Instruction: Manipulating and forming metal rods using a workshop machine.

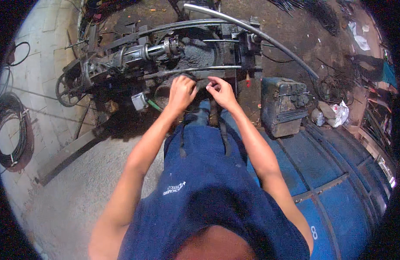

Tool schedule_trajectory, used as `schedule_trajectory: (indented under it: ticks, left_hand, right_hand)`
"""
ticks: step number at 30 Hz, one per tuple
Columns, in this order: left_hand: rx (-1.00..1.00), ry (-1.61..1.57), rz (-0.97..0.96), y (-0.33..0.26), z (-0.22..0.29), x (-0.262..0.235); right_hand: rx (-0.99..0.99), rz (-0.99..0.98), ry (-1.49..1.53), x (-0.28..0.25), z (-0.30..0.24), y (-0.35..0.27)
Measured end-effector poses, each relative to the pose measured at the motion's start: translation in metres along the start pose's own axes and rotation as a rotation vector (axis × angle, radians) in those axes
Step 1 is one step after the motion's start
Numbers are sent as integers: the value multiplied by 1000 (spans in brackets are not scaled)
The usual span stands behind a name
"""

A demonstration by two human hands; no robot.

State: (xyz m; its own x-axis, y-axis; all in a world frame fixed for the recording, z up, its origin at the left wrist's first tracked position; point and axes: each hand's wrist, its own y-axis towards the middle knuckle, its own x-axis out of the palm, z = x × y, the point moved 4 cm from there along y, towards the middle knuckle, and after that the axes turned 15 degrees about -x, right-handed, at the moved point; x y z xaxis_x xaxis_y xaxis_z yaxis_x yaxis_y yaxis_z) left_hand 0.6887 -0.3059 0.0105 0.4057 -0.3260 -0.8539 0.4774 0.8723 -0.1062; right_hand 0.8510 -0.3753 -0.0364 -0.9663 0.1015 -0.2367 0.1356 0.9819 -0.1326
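My left hand (182, 92) is closed, its fingers curled in toward the thumb in front of a greasy metal machine (135, 58). Just to its right, my right hand (221, 92) is closed too, with thumb and forefinger bent toward each other. A small dark gap lies between the hands. Anything they hold is too small or too hidden to make out. Right beyond my fingers runs a shiny metal rod (200, 69) of the machine. Grey granular material (200, 54) lies behind that rod.
A long curved metal pipe (269, 39) arches over the machine's right side. At left are a handwheel (70, 90) and a coil of black hose (11, 143). A small grey box (139, 101) sits left of my hands. Rightward stand a grimy metal box (284, 106) and blue panels (326, 173).
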Motion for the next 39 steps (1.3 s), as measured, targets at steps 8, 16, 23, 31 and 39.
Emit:
schedule_trajectory:
  ticks: [8, 16, 23, 31, 39]
  left_hand:
    - [-146, -57, 50, -49, -28, -7]
    - [-366, -103, 86, -96, -65, -36]
    - [-526, -66, 118, -152, -93, -42]
    - [-490, -37, 84, -149, -83, -46]
    - [-551, -148, 49, -125, -76, -54]
  right_hand:
    - [107, -217, -53, 47, 24, -6]
    - [334, 107, -243, 79, 93, -3]
    - [122, 657, -366, 3, 106, -11]
    - [556, 863, -467, -93, 178, -17]
    - [420, 479, -470, -100, 113, -56]
